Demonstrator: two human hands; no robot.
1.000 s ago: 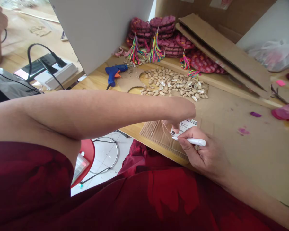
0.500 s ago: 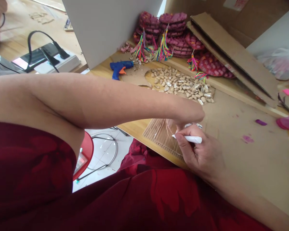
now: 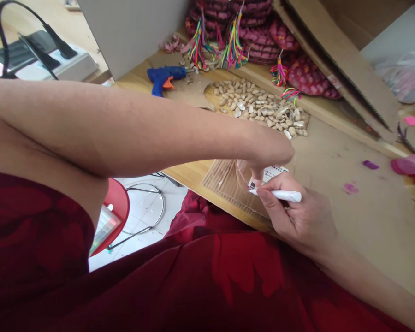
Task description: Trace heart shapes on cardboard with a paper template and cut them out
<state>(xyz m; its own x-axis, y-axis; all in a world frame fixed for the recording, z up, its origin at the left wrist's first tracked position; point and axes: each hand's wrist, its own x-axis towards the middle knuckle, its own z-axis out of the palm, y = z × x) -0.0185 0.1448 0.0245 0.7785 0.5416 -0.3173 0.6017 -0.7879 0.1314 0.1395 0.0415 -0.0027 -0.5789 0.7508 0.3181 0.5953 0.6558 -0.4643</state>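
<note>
My right hand [image 3: 300,212] pinches a white marker pen [image 3: 285,195], its tip down on the corrugated cardboard [image 3: 221,180]. The tip is at the curved edge of a flat brown piece [image 3: 242,169], along which a thin pale line runs. A white printed label [image 3: 275,172] shows between my two hands. My left hand [image 3: 271,150] bends down over that piece from above. One of its fingers points downward near the pen tip. The other left fingers are hidden behind the wrist and back of the hand.
Beyond my left forearm lie peanut shells [image 3: 263,108] and a blue glue gun [image 3: 166,78]. Pink tasselled pieces [image 3: 256,41] are stacked behind, beside leaning cardboard [image 3: 346,60]. A purple cap [image 3: 370,164] lies at right. A red stool [image 3: 119,203] stands below left.
The pen tip has moved slightly along the curved edge, and my right hand has shifted right. More of the printed label shows. The whole view has shifted a little.
</note>
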